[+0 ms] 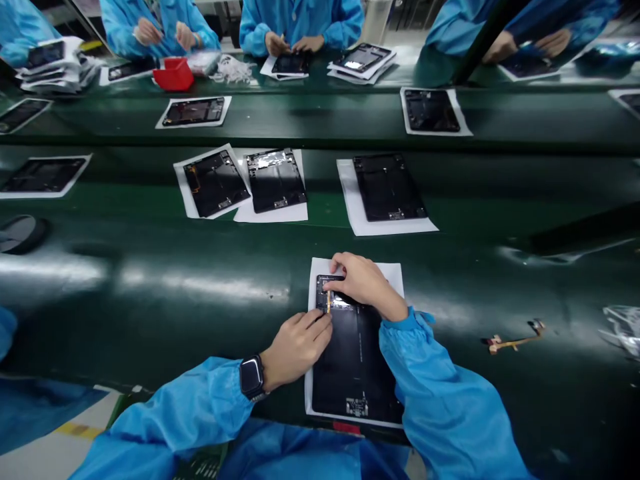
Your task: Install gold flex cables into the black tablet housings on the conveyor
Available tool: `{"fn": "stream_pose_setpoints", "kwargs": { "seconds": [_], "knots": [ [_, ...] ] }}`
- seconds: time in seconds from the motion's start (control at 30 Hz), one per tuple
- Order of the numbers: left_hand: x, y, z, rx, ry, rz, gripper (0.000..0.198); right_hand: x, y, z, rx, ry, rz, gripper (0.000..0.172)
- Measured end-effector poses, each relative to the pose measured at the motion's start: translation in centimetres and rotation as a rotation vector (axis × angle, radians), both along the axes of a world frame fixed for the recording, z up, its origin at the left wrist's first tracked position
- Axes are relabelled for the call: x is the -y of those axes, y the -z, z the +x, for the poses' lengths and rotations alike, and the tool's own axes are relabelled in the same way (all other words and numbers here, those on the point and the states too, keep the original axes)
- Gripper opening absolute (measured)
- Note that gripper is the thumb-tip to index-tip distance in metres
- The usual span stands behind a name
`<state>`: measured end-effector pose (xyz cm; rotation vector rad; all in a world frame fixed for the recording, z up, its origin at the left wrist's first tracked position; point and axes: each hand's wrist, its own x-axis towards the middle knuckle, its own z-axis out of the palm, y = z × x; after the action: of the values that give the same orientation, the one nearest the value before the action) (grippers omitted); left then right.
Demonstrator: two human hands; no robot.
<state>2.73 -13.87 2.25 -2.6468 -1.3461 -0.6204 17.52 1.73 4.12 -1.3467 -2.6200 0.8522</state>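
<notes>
In front of me a black tablet housing [345, 363] lies on a white sheet [393, 273], its open inside facing up. A narrow orange flex cable [329, 302] runs along its upper left part. My right hand [364, 283] reaches over the top edge, with thumb and index finger closed at the cable's upper end. At the cable's lower end, the curled fingers of my left hand [300, 343] are pressed together beside the housing's left edge. The exact grip at both fingertips is partly hidden.
Another flex cable [515, 343] lies on the green bench [200, 293] to the right, with clear plastic [623, 327] beyond it. More tablet housings [277, 180] on white sheets lie ahead. Across the line, co-workers' hands [293, 45] work near a red bin [173, 73].
</notes>
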Motion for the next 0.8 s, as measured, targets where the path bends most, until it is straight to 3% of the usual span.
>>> {"fn": "stream_pose_setpoints", "kwargs": {
  "seconds": [0.8],
  "knots": [
    [-0.13, -0.22, 0.13, -0.034, 0.016, -0.026, 0.02, -0.21, 0.34, 0.11, 0.017, 0.014, -0.012, 0.033]
  ]
}}
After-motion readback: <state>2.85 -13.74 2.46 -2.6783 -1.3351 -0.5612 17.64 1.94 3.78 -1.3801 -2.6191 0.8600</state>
